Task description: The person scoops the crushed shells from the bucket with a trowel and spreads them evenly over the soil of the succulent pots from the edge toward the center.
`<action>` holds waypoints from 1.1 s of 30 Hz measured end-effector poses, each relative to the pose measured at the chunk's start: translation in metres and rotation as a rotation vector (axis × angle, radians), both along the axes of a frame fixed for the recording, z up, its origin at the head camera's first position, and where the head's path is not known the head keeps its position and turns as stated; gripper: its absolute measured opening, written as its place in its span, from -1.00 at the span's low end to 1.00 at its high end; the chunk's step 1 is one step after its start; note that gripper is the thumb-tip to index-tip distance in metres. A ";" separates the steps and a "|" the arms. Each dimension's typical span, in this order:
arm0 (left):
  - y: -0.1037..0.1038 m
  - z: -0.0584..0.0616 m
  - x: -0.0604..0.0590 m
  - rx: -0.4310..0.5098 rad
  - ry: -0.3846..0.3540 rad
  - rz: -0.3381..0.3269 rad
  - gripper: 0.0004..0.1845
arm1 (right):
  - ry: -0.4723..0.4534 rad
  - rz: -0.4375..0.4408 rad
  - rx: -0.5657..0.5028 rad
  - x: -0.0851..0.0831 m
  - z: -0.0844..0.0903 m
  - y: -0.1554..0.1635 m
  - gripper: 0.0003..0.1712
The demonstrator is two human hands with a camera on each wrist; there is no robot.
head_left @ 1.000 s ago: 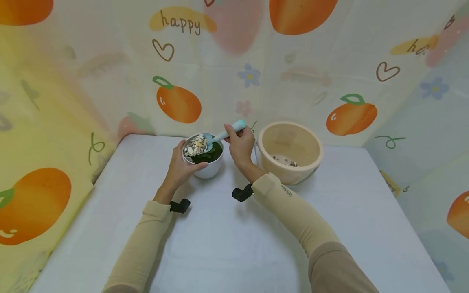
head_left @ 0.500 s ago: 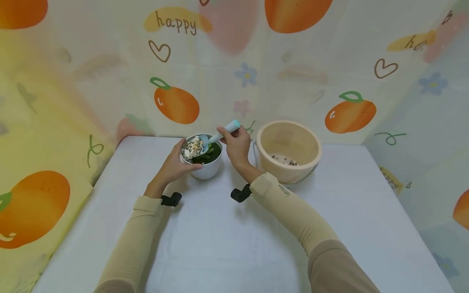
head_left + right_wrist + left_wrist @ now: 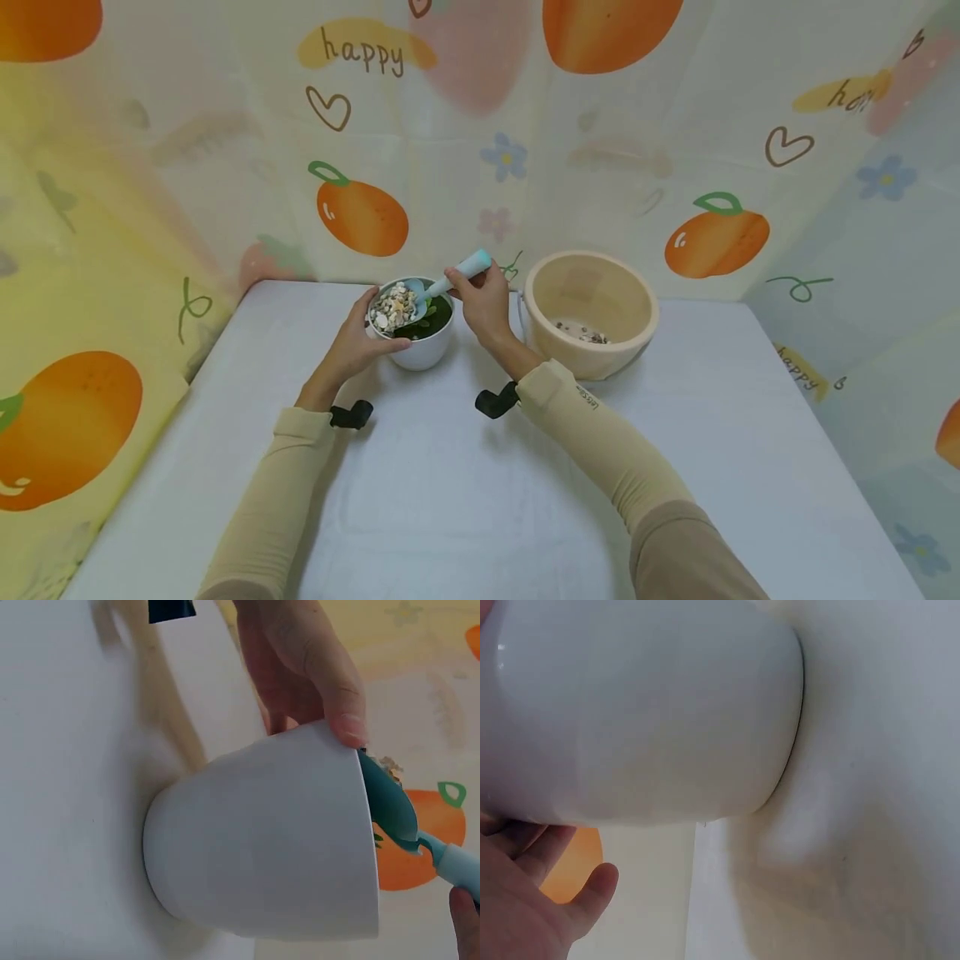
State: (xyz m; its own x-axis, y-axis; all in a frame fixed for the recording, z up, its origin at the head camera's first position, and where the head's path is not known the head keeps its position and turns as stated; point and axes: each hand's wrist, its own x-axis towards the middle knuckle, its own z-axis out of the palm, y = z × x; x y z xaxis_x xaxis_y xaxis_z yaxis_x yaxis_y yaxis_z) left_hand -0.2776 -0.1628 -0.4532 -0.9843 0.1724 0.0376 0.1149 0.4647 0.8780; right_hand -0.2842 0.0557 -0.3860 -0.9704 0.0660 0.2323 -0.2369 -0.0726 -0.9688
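Our scoop (image 3: 427, 293) of pebbles (image 3: 392, 307) dipped lower into the white pot (image 3: 422, 350). Our right hand (image 3: 482, 302) grips its handle, and our left hand (image 3: 358, 335) curls round the pot.

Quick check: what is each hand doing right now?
Left hand: curled around the side of the white pot, thumb on its rim.
Right hand: gripping the handle of the blue scoop, which carries pebbles over the pot.

Two hands: left hand (image 3: 352, 342) and right hand (image 3: 483, 304); one white pot (image 3: 422, 350) at 12 o'clock, one beige basin (image 3: 600, 354) at 1 o'clock, one blue scoop (image 3: 450, 280), one table (image 3: 480, 500)
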 end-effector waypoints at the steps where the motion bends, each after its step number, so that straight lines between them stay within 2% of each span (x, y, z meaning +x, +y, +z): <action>1: 0.001 -0.001 0.000 -0.001 0.009 0.006 0.21 | 0.004 0.005 -0.014 0.000 0.000 0.000 -0.69; 7: 0.009 0.000 0.003 0.015 0.049 0.044 0.22 | 0.076 -0.031 -0.016 0.002 0.002 -0.002 -0.71; 13: 0.015 0.001 0.010 -0.001 0.043 0.092 0.24 | 0.147 -0.079 0.017 0.005 0.003 -0.004 -0.72; 18: 0.018 0.000 0.017 -0.020 0.043 0.134 0.24 | 0.170 -0.103 0.062 0.009 0.001 -0.007 -0.68; 24: 0.020 0.001 0.022 -0.051 0.086 0.169 0.25 | 0.173 -0.110 0.147 0.012 0.000 -0.011 -0.67; 28: 0.014 0.001 0.021 -0.071 0.088 0.147 0.22 | 0.171 -0.092 0.163 0.012 0.002 -0.012 -0.68; 33: 0.004 0.003 0.011 -0.059 0.078 0.064 0.20 | 0.185 -0.090 0.146 0.008 0.003 -0.011 -0.69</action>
State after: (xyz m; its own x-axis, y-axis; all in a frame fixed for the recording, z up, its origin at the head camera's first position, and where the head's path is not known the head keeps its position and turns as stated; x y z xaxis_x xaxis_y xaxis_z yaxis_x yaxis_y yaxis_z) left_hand -0.2670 -0.1588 -0.4501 -0.9878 0.1137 0.1060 0.1503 0.5239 0.8384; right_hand -0.2758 0.0450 -0.3828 -0.9023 0.1027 0.4188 -0.4104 0.0939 -0.9071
